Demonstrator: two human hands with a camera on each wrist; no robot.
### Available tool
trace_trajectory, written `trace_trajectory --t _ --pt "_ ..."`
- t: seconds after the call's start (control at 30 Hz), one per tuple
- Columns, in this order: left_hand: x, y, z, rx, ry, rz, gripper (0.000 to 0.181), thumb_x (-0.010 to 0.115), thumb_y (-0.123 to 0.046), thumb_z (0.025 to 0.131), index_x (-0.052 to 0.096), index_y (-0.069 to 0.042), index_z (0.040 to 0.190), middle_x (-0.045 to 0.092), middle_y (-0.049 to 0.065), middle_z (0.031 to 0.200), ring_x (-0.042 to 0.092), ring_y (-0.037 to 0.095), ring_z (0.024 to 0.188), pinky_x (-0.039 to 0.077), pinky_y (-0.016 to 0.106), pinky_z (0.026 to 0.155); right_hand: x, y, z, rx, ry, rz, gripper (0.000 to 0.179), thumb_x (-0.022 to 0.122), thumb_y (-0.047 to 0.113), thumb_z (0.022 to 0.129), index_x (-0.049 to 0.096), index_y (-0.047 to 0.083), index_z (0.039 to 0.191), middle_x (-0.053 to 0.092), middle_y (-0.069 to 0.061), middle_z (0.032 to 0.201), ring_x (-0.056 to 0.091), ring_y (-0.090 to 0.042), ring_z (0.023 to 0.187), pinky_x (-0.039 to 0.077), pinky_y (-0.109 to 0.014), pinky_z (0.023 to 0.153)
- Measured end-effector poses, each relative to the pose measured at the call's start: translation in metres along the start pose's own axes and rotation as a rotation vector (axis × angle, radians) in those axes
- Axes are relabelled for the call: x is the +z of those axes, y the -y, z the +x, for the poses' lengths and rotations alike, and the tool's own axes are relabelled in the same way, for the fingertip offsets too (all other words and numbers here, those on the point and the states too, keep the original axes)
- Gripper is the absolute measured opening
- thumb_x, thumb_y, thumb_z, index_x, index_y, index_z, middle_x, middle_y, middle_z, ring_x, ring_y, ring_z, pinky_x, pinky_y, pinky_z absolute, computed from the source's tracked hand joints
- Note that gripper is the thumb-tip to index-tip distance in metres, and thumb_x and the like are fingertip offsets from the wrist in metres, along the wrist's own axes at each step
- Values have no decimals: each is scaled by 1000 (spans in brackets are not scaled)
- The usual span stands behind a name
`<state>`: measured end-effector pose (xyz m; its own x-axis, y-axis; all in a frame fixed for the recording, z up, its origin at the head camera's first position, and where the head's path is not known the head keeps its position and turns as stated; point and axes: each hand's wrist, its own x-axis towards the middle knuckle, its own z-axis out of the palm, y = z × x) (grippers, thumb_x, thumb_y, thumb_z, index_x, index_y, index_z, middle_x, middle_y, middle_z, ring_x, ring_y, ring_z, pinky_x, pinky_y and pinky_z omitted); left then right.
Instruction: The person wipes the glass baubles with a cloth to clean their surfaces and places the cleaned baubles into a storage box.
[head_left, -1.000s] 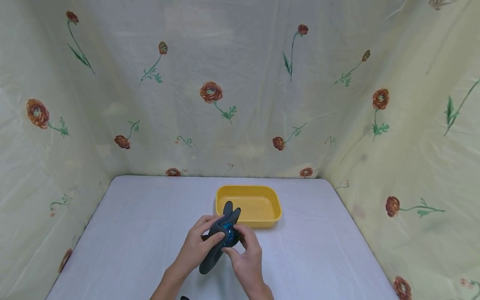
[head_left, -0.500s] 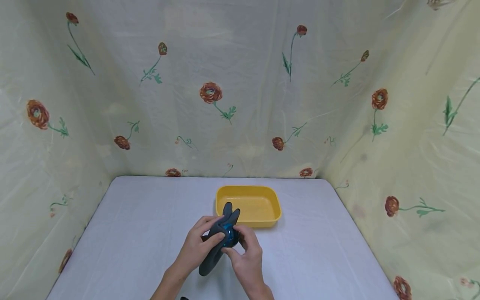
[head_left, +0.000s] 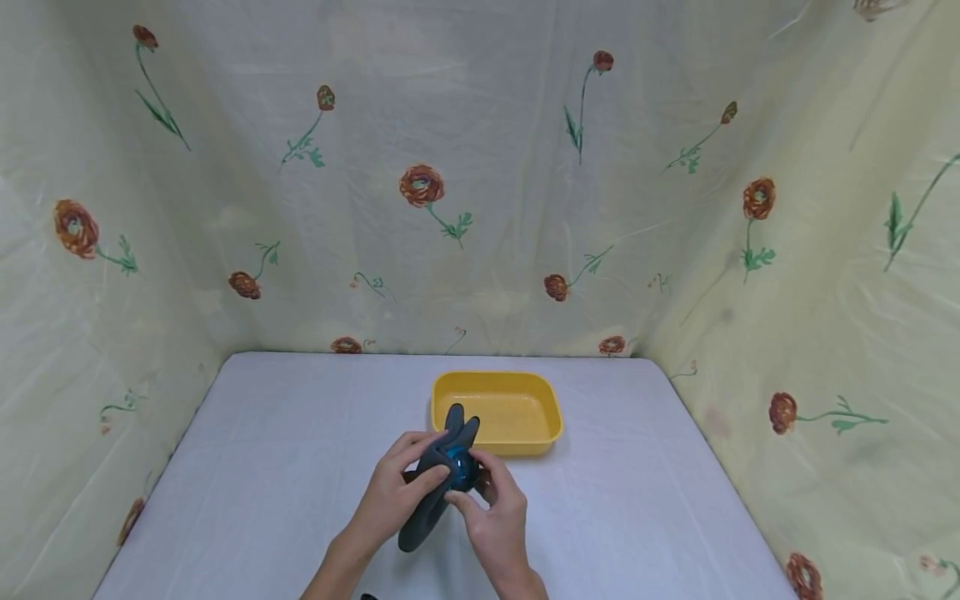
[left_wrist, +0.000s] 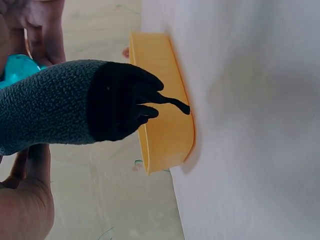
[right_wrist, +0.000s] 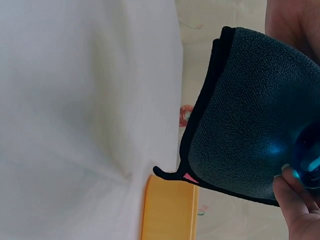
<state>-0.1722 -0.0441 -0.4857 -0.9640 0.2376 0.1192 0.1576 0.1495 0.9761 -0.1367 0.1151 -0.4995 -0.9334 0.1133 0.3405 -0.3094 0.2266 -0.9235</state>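
Note:
A dark grey cloth [head_left: 423, 521] with black edging and a small hanging loop is held up over the white table. My left hand [head_left: 397, 492] grips it, the thumb pressed near a shiny, see-through blue round object [head_left: 462, 469]. That object sits against the cloth, which partly wraps it. On its right side, my right hand [head_left: 497, 521] pinches it between thumb and fingers. The right wrist view shows the right fingertips [right_wrist: 287, 172] at the blue object's edge and the cloth spread beside it. In the left wrist view the cloth [left_wrist: 55, 105] covers much of the object.
A yellow rectangular tub [head_left: 555, 425] stands on the white table [head_left: 637, 483] just beyond the hands. Flower-printed sheeting [head_left: 495, 208] hangs behind the table and on both sides. A small black thing [head_left: 369, 597] shows at the bottom edge.
My right hand has shifted very slightly to the right, its fingers moving a little on the blue round object. The left hand and the cloth stay almost still.

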Motion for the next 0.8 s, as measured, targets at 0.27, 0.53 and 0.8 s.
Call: trace_trajectory --t 0.27,0.53,0.8 --pt "0 0 0 2 -3 8 44 70 -39 91 61 -31 134 56 0 127 58 22 114 59 26 89 1 -3 1 82 6 22 51 75 7 85 55 12 131 64 -2 126 67 -17 109 57 -24 92" --pt "0 -1 0 2 0 7 45 71 -38 91 61 -31 134 55 0 127 58 22 114 58 26 89 1 -4 2 89 -1 -5 52 75 11 86 53 10 133 66 -4 123 69 -14 103 58 -22 89" --pt "0 0 1 0 1 6 45 71 -40 90 61 -33 134 55 -1 128 57 21 114 58 25 90 -1 -3 3 88 4 1 50 74 20 87 54 10 132 69 -5 120 70 -13 101 58 -20 86"
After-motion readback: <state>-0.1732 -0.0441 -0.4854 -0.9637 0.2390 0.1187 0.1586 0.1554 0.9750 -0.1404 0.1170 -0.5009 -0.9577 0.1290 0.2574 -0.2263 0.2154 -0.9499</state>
